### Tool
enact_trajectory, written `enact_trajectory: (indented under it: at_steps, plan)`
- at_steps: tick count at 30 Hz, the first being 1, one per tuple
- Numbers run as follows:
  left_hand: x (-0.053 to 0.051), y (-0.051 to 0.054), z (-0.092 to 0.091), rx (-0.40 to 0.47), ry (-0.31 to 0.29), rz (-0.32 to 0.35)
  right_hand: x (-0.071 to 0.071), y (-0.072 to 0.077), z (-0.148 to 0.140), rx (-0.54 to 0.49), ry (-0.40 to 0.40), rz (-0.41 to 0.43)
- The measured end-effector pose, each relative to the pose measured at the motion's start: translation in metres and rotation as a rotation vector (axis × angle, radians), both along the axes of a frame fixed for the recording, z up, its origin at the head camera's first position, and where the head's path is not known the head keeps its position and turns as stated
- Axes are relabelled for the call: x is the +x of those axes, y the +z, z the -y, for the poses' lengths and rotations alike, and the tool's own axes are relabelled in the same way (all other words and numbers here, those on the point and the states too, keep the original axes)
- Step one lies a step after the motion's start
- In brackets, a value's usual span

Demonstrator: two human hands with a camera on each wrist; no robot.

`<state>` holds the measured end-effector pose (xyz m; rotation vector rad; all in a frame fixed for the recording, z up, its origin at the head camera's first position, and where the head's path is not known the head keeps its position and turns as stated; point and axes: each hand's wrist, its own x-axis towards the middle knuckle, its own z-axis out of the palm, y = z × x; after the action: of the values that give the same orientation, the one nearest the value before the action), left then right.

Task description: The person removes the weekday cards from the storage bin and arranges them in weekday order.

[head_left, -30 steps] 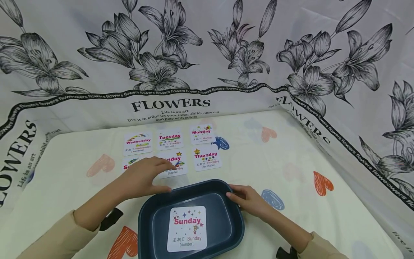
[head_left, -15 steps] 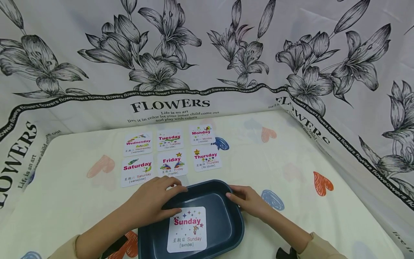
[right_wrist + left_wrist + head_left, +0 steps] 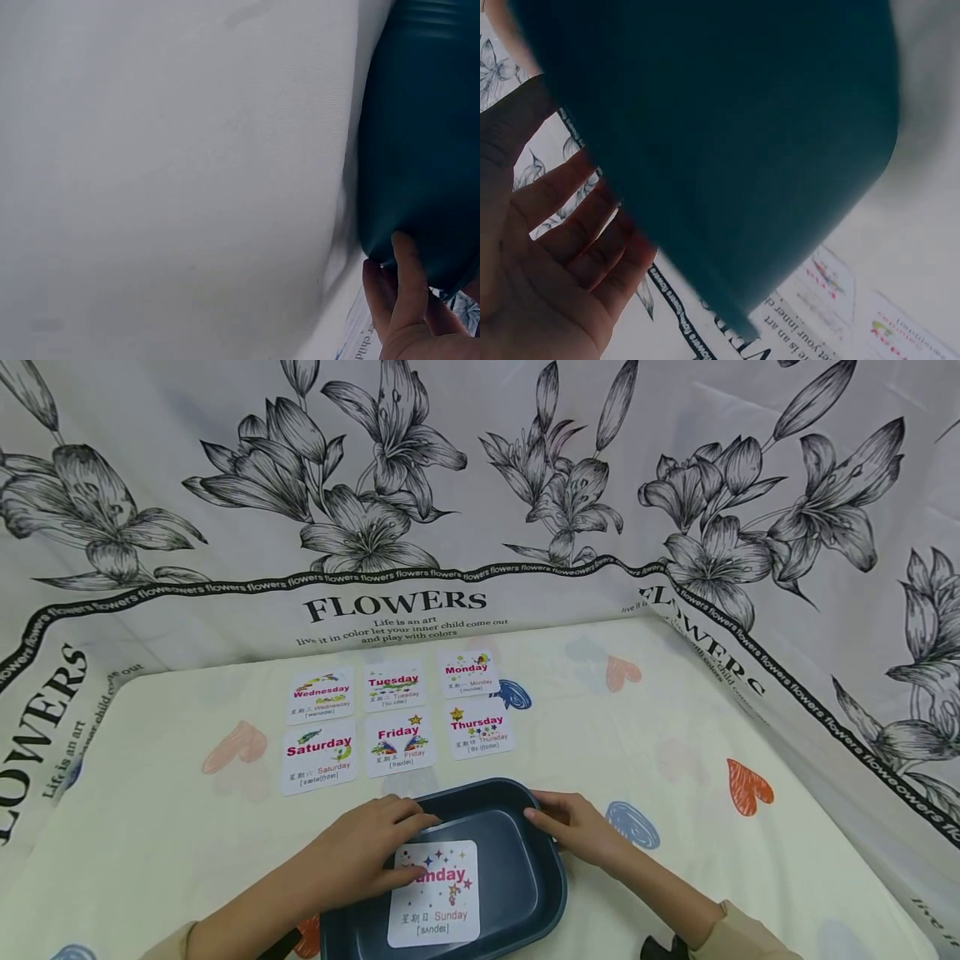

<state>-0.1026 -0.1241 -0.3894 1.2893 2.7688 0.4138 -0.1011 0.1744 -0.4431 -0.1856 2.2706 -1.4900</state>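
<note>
A dark blue tray stands at the front of the table. Inside it lies a white Sunday card, face up. My left hand reaches over the tray's left side, its thumb covering the first letters on the card; whether the thumb touches it I cannot tell. In the left wrist view, this hand's fingers are loosely spread beyond the tray's rim, partly hidden by the wall. My right hand grips the tray's far right corner, thumb over the rim. The right wrist view has its fingers at the tray's outer wall.
Beyond the tray, two rows of cards lie face up: Wednesday, Tuesday and Monday behind, Saturday, Friday and Thursday in front. A flower-printed curtain hangs behind the heart-patterned tablecloth.
My left hand has drawn back from above the Friday and Saturday cards, down over the tray and onto the Sunday card's corner area. The right hand keeps its hold on the tray.
</note>
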Motion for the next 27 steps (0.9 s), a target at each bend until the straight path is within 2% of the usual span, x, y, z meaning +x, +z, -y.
enact_trajectory:
  at_steps: [4, 7, 16, 21, 27]
  plan:
    - [0.003, -0.008, -0.001, -0.014, 0.002, 0.061, 0.000, 0.000, 0.000, 0.005, 0.005, -0.010]
    - [0.005, -0.016, -0.003, -0.036, 0.000, 0.080, 0.000, 0.000, 0.000, 0.011, 0.008, -0.018]
    - [0.010, -0.034, -0.010, -0.117, -0.033, 0.099, 0.001, 0.000, 0.000, 0.001, 0.013, -0.021]
    - [0.013, -0.041, -0.013, -0.126, -0.031, 0.119, 0.001, -0.001, 0.000, 0.003, 0.016, -0.028]
    - [0.016, -0.050, -0.014, -0.133, -0.047, 0.096, 0.001, 0.000, -0.001, -0.001, 0.013, -0.017]
